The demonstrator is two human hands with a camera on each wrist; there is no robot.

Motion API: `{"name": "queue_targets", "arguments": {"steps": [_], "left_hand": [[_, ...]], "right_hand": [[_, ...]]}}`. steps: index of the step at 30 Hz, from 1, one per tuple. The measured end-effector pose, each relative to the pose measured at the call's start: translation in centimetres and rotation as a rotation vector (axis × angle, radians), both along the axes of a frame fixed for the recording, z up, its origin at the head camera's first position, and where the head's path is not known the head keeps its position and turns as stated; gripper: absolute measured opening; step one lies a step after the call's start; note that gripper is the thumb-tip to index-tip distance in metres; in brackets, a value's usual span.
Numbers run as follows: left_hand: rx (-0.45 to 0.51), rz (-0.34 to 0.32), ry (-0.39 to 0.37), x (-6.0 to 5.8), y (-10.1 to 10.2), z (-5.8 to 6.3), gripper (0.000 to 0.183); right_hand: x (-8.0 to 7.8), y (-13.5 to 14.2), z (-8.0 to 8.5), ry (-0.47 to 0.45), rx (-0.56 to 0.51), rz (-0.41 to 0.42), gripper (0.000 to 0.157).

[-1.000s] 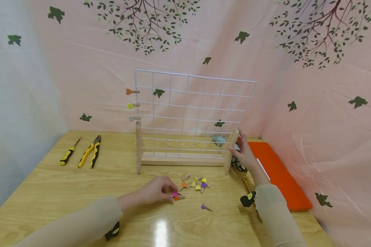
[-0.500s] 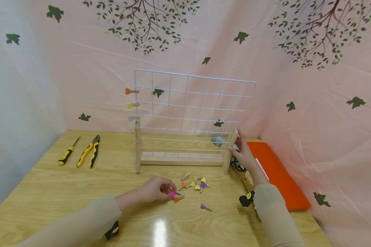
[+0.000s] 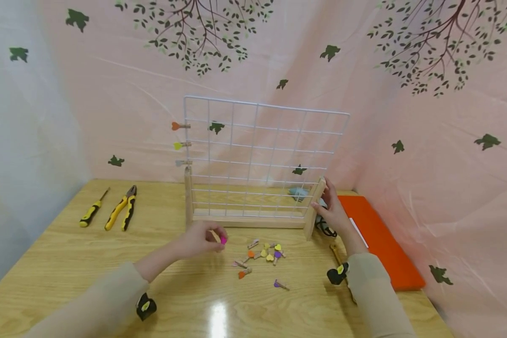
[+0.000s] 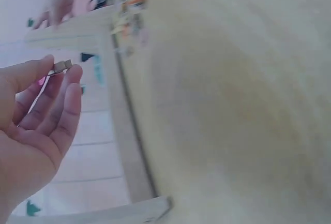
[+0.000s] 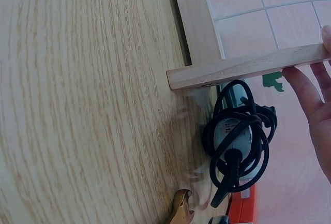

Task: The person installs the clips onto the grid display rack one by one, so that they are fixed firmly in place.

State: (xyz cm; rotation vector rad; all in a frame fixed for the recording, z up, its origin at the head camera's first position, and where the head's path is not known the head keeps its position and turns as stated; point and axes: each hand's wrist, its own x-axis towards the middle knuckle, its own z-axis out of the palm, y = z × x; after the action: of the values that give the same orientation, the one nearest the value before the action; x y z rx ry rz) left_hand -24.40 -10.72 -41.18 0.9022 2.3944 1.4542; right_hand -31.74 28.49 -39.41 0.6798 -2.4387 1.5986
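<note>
My left hand (image 3: 200, 240) pinches a small wooden clothespin (image 4: 61, 66) with a pink heart (image 3: 223, 240) between thumb and fingertips, in front of the rack's lower left. My right hand (image 3: 332, 206) grips the right wooden post (image 5: 248, 69) of the rack. A white wire grid (image 3: 257, 104) stands upright in the wooden base (image 3: 249, 221). Clipped along its left edge are an orange heart clothespin (image 3: 176, 126), a yellow one (image 3: 178, 146) and a pale one (image 3: 180, 163). Several heart clothespins (image 3: 270, 257) lie loose before the rack, with a purple one (image 3: 281, 284) nearer the front.
A screwdriver (image 3: 91, 213) and pliers (image 3: 128, 202) lie at the table's left. Behind the right post sits a grey device wrapped in black cable (image 5: 239, 136). An orange box (image 3: 382, 244) lies along the right side, beside a brass-coloured wrench (image 5: 181, 208).
The left hand has lifted the pink heart clothespin from the pile and moved it left and toward the rack. The right hand has stayed on the post.
</note>
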Motion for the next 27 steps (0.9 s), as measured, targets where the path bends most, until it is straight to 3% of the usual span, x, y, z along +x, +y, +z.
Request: {"name": "queue_targets", "arguments": {"steps": [9,14,20,23,27], "left_hand": [[0.130,0.189,0.032,0.8,-1.0,8.4,0.015],[0.292,0.258,0.127,-0.7,-2.5,11.0,0.018],[0.635,0.392,0.239,-2.0,-3.8,14.5,0.019],[0.776,0.485,0.279,-2.4,-4.2,16.4,0.018],[0.797,0.668,0.344,-3.3,-4.7,18.2,0.016]], "right_hand": [[0.2,0.0,0.2,-0.004,-0.010,-0.015,0.078],[0.2,0.0,0.2,-0.016,-0.005,-0.019,0.078],[0.2,0.0,0.2,-0.041,0.001,-0.029,0.079],[0.3,-0.1,0.2,-0.049,0.008,-0.031,0.079],[0.4,-0.2,0.3,-0.060,0.014,-0.037,0.080]]}}
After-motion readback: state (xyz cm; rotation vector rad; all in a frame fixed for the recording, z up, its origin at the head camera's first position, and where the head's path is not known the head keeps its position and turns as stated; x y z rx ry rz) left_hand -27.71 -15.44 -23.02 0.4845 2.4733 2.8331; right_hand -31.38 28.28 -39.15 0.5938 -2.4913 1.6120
